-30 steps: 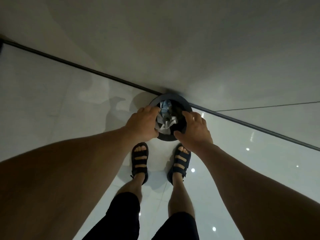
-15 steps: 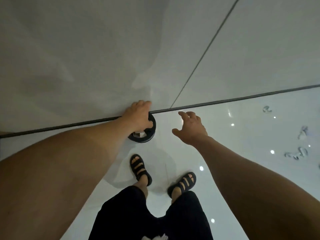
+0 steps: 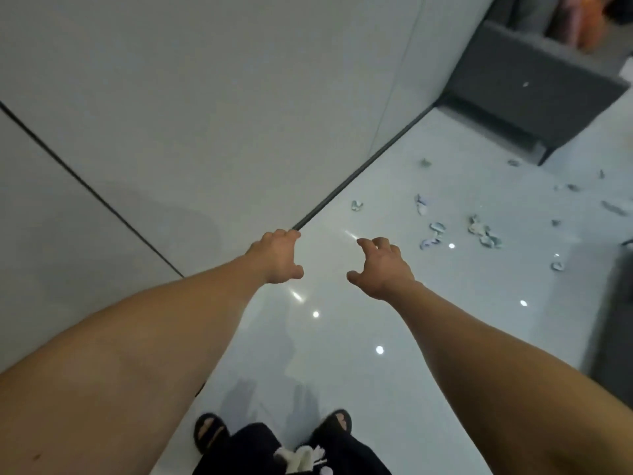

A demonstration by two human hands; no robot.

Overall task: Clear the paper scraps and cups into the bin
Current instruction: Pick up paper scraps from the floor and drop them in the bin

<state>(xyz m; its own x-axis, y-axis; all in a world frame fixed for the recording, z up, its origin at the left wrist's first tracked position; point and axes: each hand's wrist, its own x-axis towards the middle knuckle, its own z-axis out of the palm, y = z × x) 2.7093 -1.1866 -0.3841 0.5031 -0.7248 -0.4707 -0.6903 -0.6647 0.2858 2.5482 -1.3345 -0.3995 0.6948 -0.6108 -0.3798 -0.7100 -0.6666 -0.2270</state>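
With left grip (image 3: 279, 257) and right grip (image 3: 380, 269) loose and empty, the crumpled blue-white paper scraps (image 3: 436, 231) on the glossy pale floor (image 3: 342, 337) are best gathered several at once (bin unseen).

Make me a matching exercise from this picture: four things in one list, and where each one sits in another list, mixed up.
Things:
1. paper scraps
2. grey furniture
3. sandals
4. left hand

Places:
A. bottom edge of the view
B. beside the dark strip
C. top right corner
D. scattered on the floor, right side

Pairs: 1-D, 2-C, 3-A, 4-B
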